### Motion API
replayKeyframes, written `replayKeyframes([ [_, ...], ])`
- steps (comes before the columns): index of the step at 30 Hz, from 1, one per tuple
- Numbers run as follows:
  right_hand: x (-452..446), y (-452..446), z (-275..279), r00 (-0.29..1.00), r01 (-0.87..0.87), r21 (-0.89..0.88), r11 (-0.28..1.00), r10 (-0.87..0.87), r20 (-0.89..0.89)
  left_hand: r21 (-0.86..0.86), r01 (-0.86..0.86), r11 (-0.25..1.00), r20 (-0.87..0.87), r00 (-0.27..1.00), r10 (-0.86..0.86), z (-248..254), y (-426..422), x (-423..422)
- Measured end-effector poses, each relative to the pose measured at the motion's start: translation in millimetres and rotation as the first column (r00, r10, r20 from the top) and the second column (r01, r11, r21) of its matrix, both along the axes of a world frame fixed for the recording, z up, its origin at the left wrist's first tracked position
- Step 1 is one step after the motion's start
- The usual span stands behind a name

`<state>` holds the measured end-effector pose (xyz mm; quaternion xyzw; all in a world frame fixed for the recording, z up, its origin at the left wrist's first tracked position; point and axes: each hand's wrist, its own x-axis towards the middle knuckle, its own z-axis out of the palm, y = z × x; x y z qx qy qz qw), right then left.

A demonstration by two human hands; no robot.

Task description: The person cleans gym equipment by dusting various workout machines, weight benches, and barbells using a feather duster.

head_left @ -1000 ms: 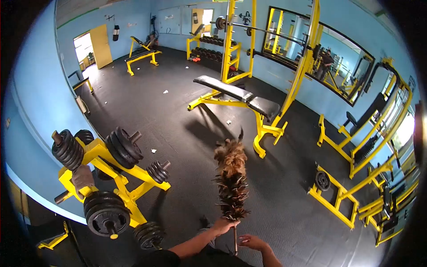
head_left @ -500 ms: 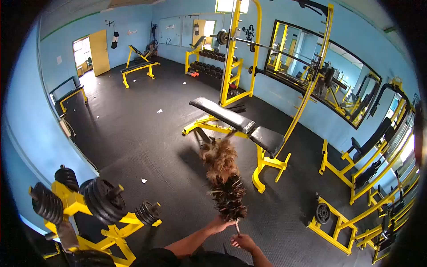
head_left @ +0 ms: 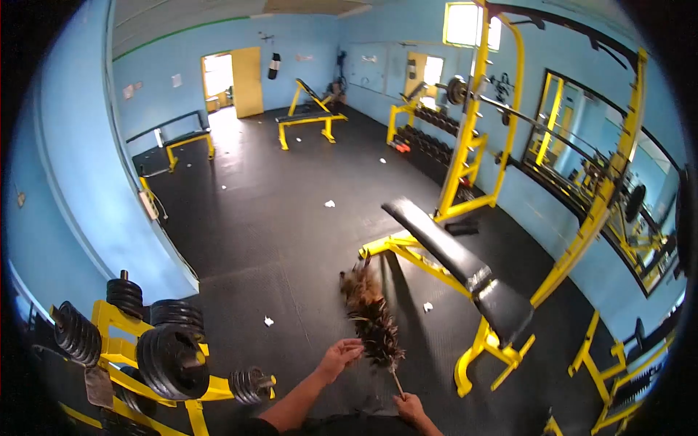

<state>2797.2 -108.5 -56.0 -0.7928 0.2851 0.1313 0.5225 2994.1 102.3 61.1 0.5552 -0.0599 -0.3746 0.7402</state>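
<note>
A feather duster (head_left: pixel 372 312) with brown and dark feathers points away from me, over the black floor. Its thin handle is held in my right hand (head_left: pixel 411 408), whose fingers are wrapped round it low in the view. My left hand (head_left: pixel 340 359) is just left of the feathers, fingers partly stretched toward them and holding nothing that I can make out. Beyond the duster's tip is the yellow front foot of a padded bench (head_left: pixel 451 247); whether the feathers touch it I cannot tell.
A yellow rack of weight plates (head_left: pixel 120 345) stands close on my left. On my right rises a yellow barbell frame (head_left: pixel 472 109). White scraps (head_left: pixel 269 321) lie about the floor. Farther back are another bench (head_left: pixel 311 116) and a dumbbell rack (head_left: pixel 429 134).
My view has swung left, so the room sits farther right. My left hand has come away from the base of the feathers to their left side. My right hand still grips the handle.
</note>
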Motion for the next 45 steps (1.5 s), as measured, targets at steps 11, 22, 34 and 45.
replayKeyframes([
  [11, 269.6, -106.9, 54.0, 0.984, -0.135, 0.119, 0.984, 0.119, 0.132, 0.207, -0.389, 0.898, -0.102, 0.904, 0.415, -22.6, -2.4, 114.6],
  [22, 494.9, -54.4, 38.0, 0.938, -0.304, -0.428, 0.851, 0.347, 0.022, 0.288, -0.491, 0.822, -0.214, 0.804, 0.555, -71.5, 19.4, 352.5],
  [34, 714.9, -55.2, 18.7, 0.852, -0.499, -0.307, 0.81, 0.523, -0.005, 0.44, -0.74, 0.508, 0.126, 0.611, 0.781, -34.8, 88.4, 569.8],
  [45, 1101.4, 86.3, 75.5, 0.463, -0.756, -0.499, 0.423, 0.885, 0.05, 0.445, -0.874, 0.197, 0.245, 0.33, 0.911, -59.7, 183.3, 753.1],
])
